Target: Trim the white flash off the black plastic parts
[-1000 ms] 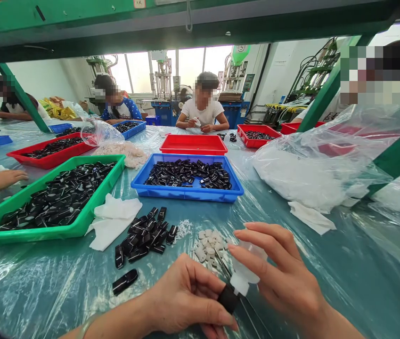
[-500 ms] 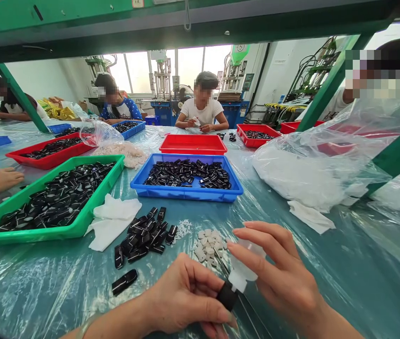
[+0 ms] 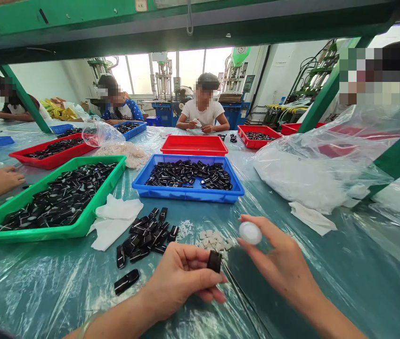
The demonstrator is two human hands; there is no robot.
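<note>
Between the thumb and fingers of my left hand [image 3: 185, 278] is a small black piece [image 3: 214, 261]. My right hand [image 3: 281, 254] grips a whitish translucent bottle [image 3: 250, 233], its round end facing the camera. Tweezers [image 3: 240, 289] lie on the plastic-covered table between my hands. Just beyond my left hand are a cluster of pale flat pieces [image 3: 214, 240] and small white bits [image 3: 185, 229]. Left of these is a heap of glossy black pieces [image 3: 145, 238], with a single black piece [image 3: 126, 281] nearer to me.
A blue tray [image 3: 187, 193] and a green tray [image 3: 61, 231] hold black pieces. White cloth [image 3: 113, 221] lies between green tray and heap. A red tray [image 3: 194, 146] stands behind. Clear bags [image 3: 302, 174] lie right. A co-worker's hand [image 3: 2, 183] is at left; several people sit around.
The bottle has moved away from the black piece in my left hand and turned its round end toward the camera. My left hand has risen slightly.
</note>
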